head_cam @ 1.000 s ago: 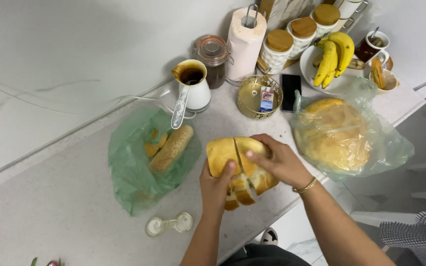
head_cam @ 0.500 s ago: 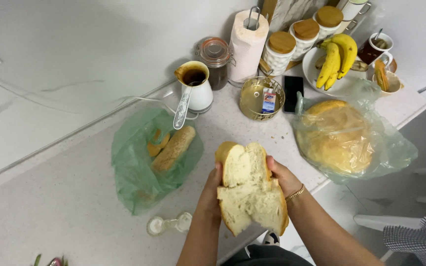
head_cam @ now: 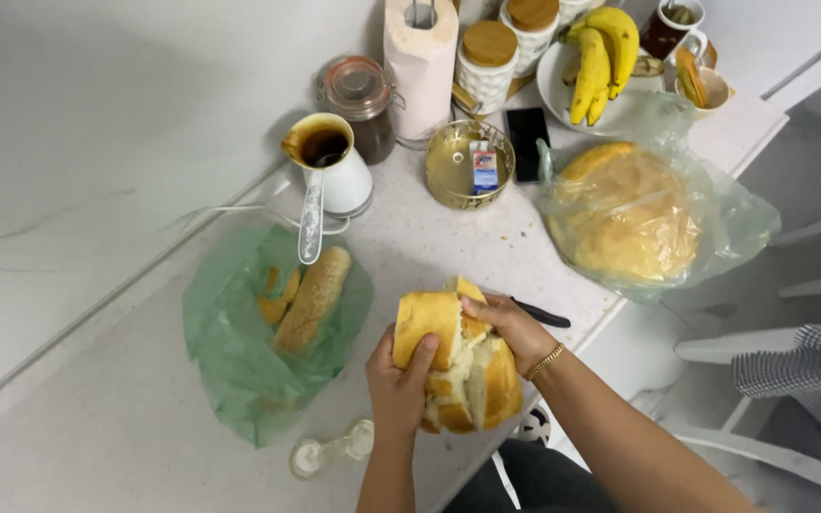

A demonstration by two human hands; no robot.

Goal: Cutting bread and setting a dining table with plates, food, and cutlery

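A round yellow-crusted bread loaf (head_cam: 463, 366), split so its white crumb shows, is held over the front edge of the speckled counter (head_cam: 97, 418). My left hand (head_cam: 399, 385) grips its left piece with the thumb on the crust. My right hand (head_cam: 510, 328), with a gold bracelet at the wrist, holds the right side from above. A black knife handle (head_cam: 542, 314) lies on the counter just behind my right hand.
A green plastic bag (head_cam: 239, 370) with a sesame roll (head_cam: 313, 299) lies to the left. A large loaf in a clear bag (head_cam: 634, 218) sits to the right. Behind stand a coffee pot (head_cam: 330, 166), jar, paper towel roll, gold bowl, phone, bananas. A small glass piece (head_cam: 330, 449) lies near the edge.
The loaf was opened with its crumb facing up half a second ago; now both hands have pressed the pieces back together, crust up. The view shifted, showing a knife.
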